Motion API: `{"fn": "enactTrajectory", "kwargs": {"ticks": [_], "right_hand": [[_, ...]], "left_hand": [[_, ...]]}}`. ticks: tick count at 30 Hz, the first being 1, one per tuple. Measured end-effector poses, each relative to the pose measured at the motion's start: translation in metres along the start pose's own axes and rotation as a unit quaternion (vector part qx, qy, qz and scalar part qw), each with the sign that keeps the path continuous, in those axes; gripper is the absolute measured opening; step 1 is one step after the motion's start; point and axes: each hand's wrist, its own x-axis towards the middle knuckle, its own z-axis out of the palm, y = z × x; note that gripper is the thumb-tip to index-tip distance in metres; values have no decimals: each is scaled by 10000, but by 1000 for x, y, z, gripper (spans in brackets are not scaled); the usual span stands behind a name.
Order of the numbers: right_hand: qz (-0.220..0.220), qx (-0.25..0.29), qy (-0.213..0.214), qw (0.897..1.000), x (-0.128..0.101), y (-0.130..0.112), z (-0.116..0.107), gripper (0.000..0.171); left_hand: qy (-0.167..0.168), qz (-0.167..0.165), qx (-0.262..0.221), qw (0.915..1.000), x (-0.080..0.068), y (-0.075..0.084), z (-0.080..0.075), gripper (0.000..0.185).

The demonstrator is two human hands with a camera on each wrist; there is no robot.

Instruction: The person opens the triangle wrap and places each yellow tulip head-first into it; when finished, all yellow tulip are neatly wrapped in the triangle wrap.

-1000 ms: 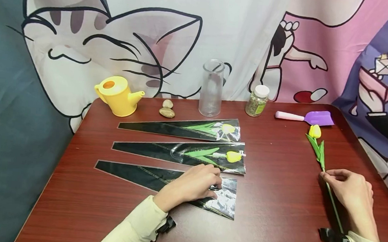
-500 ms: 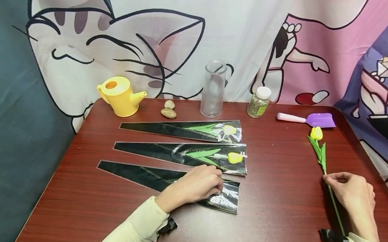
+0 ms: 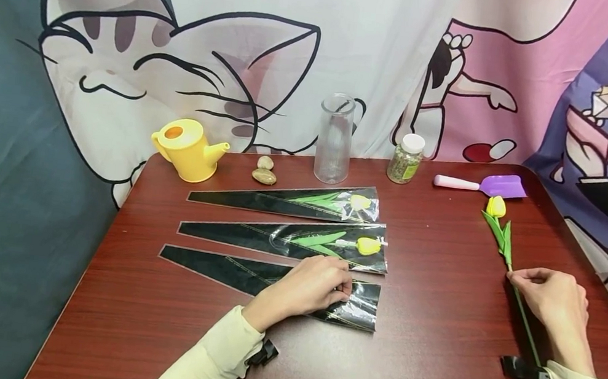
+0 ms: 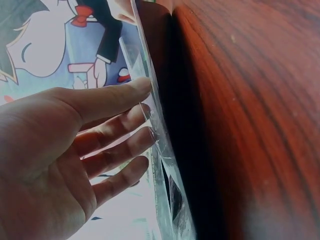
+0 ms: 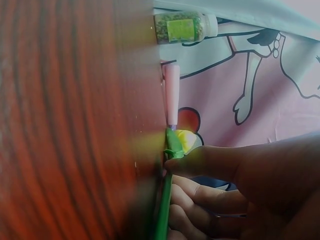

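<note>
My left hand [image 3: 309,284] pinches the wide right end of the nearest flower sleeve [image 3: 207,264], black with a clear shiny front. In the left wrist view, the thumb [image 4: 122,97] and fingers meet at the clear film's edge [image 4: 162,142], which stands off the table. At the right, my right hand [image 3: 555,302] pinches the green stem of a yellow tulip [image 3: 495,207] between thumb and fingers. The tulip lies bloom-away, low over the table; its stem's lower end runs toward my wrist. Two similar sleeves, a middle one [image 3: 227,232] and a far one [image 3: 236,197], each hold a yellow tulip.
Along the back stand a yellow watering can [image 3: 188,152], two stones [image 3: 264,176], a clear glass vase [image 3: 333,143] and a white-capped jar [image 3: 406,160]. A purple scoop [image 3: 503,186] lies at the back right, close to the bloom. A printed cloth [image 3: 228,64] hangs behind the table.
The nearest sleeve has shifted slightly right, its narrow end moving up and its wide end's lower corner rising, with my left hand on it. My right hand and the tulip stay nearly still.
</note>
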Motion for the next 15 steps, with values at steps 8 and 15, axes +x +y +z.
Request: {"fn": "enactTrajectory", "kwargs": {"ticks": [8, 15], "right_hand": [[-103, 328, 328, 9989, 1, 1, 3, 47], [-6, 808, 412, 9959, -1, -2, -2, 42]], "left_hand": [[54, -7, 76, 10000, 0, 1, -1, 10], [113, -11, 97, 9999, 0, 1, -4, 10]]}}
